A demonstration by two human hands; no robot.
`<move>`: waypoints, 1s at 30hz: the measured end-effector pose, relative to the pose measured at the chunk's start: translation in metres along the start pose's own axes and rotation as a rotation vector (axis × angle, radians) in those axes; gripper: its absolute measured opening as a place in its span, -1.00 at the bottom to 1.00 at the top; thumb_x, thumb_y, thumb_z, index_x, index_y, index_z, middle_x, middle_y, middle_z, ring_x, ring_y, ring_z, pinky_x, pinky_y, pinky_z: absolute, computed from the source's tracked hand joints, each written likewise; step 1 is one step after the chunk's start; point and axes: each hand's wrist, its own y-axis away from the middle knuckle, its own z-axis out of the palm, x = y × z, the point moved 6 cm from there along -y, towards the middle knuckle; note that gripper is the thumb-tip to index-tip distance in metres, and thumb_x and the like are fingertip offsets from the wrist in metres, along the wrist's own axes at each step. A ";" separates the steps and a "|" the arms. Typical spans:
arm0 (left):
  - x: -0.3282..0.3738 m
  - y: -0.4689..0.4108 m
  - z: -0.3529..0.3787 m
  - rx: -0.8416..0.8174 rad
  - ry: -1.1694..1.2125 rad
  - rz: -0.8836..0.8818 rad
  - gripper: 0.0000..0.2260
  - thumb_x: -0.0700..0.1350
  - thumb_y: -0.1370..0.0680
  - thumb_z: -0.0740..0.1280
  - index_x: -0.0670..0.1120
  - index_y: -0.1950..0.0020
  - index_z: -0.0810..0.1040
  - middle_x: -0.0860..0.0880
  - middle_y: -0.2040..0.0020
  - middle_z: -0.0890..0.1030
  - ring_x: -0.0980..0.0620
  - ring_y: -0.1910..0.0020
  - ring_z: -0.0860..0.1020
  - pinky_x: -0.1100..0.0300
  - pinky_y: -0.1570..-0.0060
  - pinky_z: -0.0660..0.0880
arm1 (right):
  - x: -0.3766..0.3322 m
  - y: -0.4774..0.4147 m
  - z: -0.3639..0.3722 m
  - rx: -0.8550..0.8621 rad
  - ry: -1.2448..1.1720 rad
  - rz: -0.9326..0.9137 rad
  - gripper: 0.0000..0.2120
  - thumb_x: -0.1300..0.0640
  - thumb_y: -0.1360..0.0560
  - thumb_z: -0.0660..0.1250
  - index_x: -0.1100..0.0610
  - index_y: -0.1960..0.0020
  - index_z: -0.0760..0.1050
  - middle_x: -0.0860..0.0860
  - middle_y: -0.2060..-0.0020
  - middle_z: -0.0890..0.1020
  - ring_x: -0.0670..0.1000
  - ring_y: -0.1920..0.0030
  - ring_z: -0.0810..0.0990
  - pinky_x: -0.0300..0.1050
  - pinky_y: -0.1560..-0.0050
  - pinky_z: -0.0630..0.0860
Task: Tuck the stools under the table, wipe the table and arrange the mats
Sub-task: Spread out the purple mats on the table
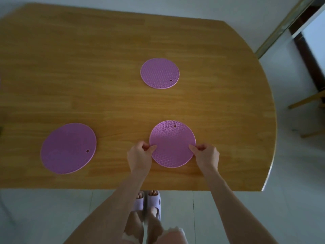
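Three round purple silicone mats lie on the wooden table [105,67]. The near mat [173,141] sits close to the front edge; my left hand [139,155] pinches its left rim and my right hand [206,154] pinches its right rim. A far mat [159,73] rests flat toward the middle of the table. At the left, the left mat [67,148] looks like two mats stacked slightly offset. No stool or cloth is in view.
The table's curved right edge [273,120] borders a pale tiled floor. A wooden frame piece [306,101] stands off to the right, with a door frame [281,27] behind it. My feet in lilac slippers [147,201] stand just below the front edge.
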 end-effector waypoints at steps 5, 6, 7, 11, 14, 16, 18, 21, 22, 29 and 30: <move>-0.001 0.000 0.003 -0.041 -0.047 -0.010 -0.80 -0.04 -0.45 0.45 -0.09 0.24 0.49 0.12 0.38 0.45 0.15 0.38 0.42 0.39 0.40 0.19 | 0.006 0.001 0.001 0.012 0.011 0.019 -0.83 0.00 -0.42 0.46 0.10 0.17 0.57 -0.03 0.29 0.60 0.02 0.19 0.58 -0.12 0.17 0.48; -0.002 0.000 0.004 -0.041 -0.044 -0.021 -0.80 -0.04 -0.45 0.45 -0.09 0.23 0.49 0.11 0.36 0.47 0.10 0.35 0.44 0.37 0.40 0.20 | 0.007 0.001 0.001 0.014 0.016 0.021 -0.82 -0.01 -0.41 0.46 0.08 0.18 0.57 -0.03 0.29 0.61 0.02 0.18 0.59 -0.09 0.14 0.51; -0.004 -0.001 0.005 -0.039 -0.037 -0.033 -0.80 -0.03 -0.45 0.46 -0.09 0.22 0.48 0.09 0.34 0.48 0.07 0.31 0.46 0.35 0.39 0.22 | 0.007 0.000 0.001 0.019 0.026 0.026 -0.81 -0.03 -0.40 0.47 0.08 0.18 0.56 -0.03 0.28 0.61 0.03 0.17 0.59 -0.07 0.11 0.54; -0.005 -0.005 0.007 -0.025 -0.019 -0.036 -0.74 -0.03 -0.41 0.49 -0.09 0.12 0.43 0.00 0.19 0.52 0.00 0.20 0.49 0.20 0.31 0.28 | 0.000 -0.001 -0.004 0.050 0.038 0.032 -0.69 -0.06 -0.35 0.51 0.11 0.08 0.52 -0.05 0.21 0.59 0.00 0.14 0.56 -0.09 0.11 0.49; -0.001 -0.017 0.007 -0.013 0.018 -0.008 -0.67 -0.01 -0.39 0.50 -0.11 0.03 0.43 -0.02 0.10 0.52 -0.01 0.13 0.48 0.17 0.19 0.35 | -0.018 -0.007 -0.002 0.073 -0.038 0.009 -0.66 -0.06 -0.36 0.50 0.11 0.01 0.50 -0.06 0.16 0.57 -0.01 0.09 0.54 -0.14 0.12 0.41; 0.004 -0.031 0.006 0.004 0.057 -0.015 -0.63 0.00 -0.39 0.49 -0.14 -0.05 0.45 -0.03 0.02 0.52 -0.01 0.06 0.48 0.12 0.10 0.41 | -0.035 -0.016 0.004 0.090 -0.088 0.008 -0.61 -0.08 -0.36 0.49 0.11 -0.06 0.51 -0.06 0.11 0.56 -0.01 0.04 0.54 -0.11 0.05 0.44; 0.012 -0.050 0.005 0.025 0.091 -0.026 -0.61 -0.01 -0.40 0.48 -0.16 -0.10 0.46 -0.04 -0.02 0.50 0.01 0.03 0.45 0.14 0.06 0.38 | -0.053 -0.029 0.011 0.106 -0.113 0.003 -0.58 -0.09 -0.36 0.48 0.12 -0.10 0.52 -0.05 0.09 0.58 0.01 0.02 0.55 -0.04 -0.03 0.49; 0.024 -0.086 0.005 0.061 0.120 -0.054 -0.59 -0.01 -0.40 0.48 -0.18 -0.12 0.46 -0.08 -0.06 0.52 -0.03 -0.02 0.46 0.14 0.03 0.35 | -0.086 -0.056 0.024 0.120 -0.148 -0.028 -0.62 -0.04 -0.38 0.47 0.14 -0.08 0.53 -0.04 0.13 0.57 0.05 0.02 0.56 0.01 -0.07 0.49; 0.028 -0.100 0.006 0.071 0.130 -0.067 -0.58 0.00 -0.41 0.48 -0.18 -0.14 0.46 -0.09 -0.07 0.52 -0.06 -0.04 0.47 0.11 -0.01 0.37 | -0.097 -0.067 0.030 0.122 -0.160 -0.042 -0.63 -0.04 -0.38 0.47 0.15 -0.08 0.54 -0.04 0.14 0.57 0.05 0.01 0.56 -0.01 -0.06 0.48; 0.058 -0.177 0.004 0.157 0.137 -0.052 -0.53 0.05 -0.42 0.45 -0.18 -0.21 0.45 -0.09 -0.11 0.52 -0.07 -0.12 0.46 0.08 -0.09 0.35 | -0.154 -0.128 0.056 0.119 -0.226 -0.087 -0.57 -0.06 -0.39 0.46 0.16 -0.15 0.52 -0.03 0.09 0.57 0.04 -0.05 0.54 -0.06 -0.08 0.45; 0.061 -0.189 0.003 0.170 0.136 -0.051 -0.51 0.06 -0.42 0.44 -0.17 -0.22 0.45 -0.08 -0.11 0.52 -0.07 -0.13 0.46 0.06 -0.11 0.36 | -0.162 -0.137 0.060 0.113 -0.226 -0.100 -0.60 -0.06 -0.39 0.46 0.15 -0.11 0.52 -0.04 0.10 0.56 0.04 -0.05 0.54 -0.08 -0.06 0.44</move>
